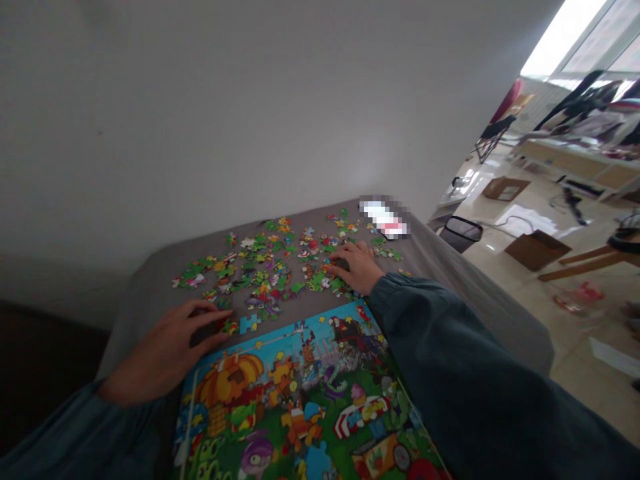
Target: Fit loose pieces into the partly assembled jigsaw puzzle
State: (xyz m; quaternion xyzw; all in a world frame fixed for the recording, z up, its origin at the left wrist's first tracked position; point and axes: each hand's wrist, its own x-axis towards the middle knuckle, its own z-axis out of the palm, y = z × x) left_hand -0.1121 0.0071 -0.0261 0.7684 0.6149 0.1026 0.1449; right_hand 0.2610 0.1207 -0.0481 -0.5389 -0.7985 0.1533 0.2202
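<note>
A colourful jigsaw puzzle with a cartoon picture lies in front of me, its lower part cut off by the view. Beyond its upper edge, many loose puzzle pieces are scattered. My left hand is at the puzzle's upper left corner, thumb and fingers apart around a few small pieces on the cloth. A light blue piece lies just right of those fingertips. My right hand rests among the loose pieces at the right, thumb and forefinger apart, fingertips touching or just over some of them.
Grey cloth covers the table, which stands against a pale wall. A phone-like bright object, pixelated, lies at the far right corner. On the floor to the right are cardboard boxes and a dark mesh bin.
</note>
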